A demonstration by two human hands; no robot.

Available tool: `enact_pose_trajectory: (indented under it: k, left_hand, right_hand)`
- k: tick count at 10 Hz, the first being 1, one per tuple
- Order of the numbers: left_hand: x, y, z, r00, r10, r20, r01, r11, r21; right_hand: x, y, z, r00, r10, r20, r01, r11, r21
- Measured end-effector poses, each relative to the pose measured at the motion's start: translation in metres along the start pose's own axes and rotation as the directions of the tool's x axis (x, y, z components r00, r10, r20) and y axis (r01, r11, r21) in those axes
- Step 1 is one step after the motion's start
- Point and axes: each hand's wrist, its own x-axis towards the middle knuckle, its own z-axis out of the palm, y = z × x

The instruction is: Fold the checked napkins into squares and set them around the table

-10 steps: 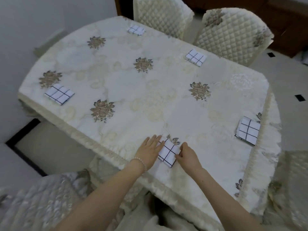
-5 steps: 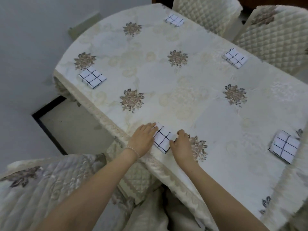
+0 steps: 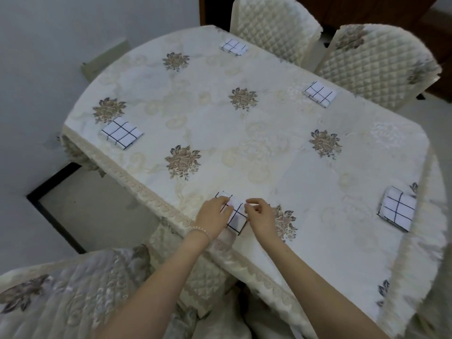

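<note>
A folded white napkin with black checks [image 3: 235,216] lies near the table's front edge. My left hand [image 3: 213,217] rests on its left side, fingers bent over the cloth. My right hand [image 3: 259,216] pinches its right edge. Several more folded checked napkins lie around the cream flowered tablecloth [image 3: 244,148]: one at the left end [image 3: 121,132], one at the far edge [image 3: 234,46], one at the far right side [image 3: 320,93], one at the right end [image 3: 397,207].
Two quilted cream chairs stand behind the table, one [image 3: 274,25] at the far middle and one [image 3: 376,62] at the far right. A third quilted chair [image 3: 63,294] is at my lower left. A grey wall is on the left.
The view has shifted. My hands slid the napkin left, off the flower motif. Now my fingers have curled and are pinching the cloth rather than lying flat.
</note>
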Motion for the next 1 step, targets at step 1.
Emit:
enact_pose_trajectory:
  k: [1]
  left_hand:
    - [0.0059, 0.0409, -0.0194, 0.959, -0.279, 0.051, 0.242, 0.710, -0.661]
  right_hand:
    - [0.0018, -0.0370, -0.0137, 0.963, 0.242, 0.121, -0.270, 0.838, 0.475]
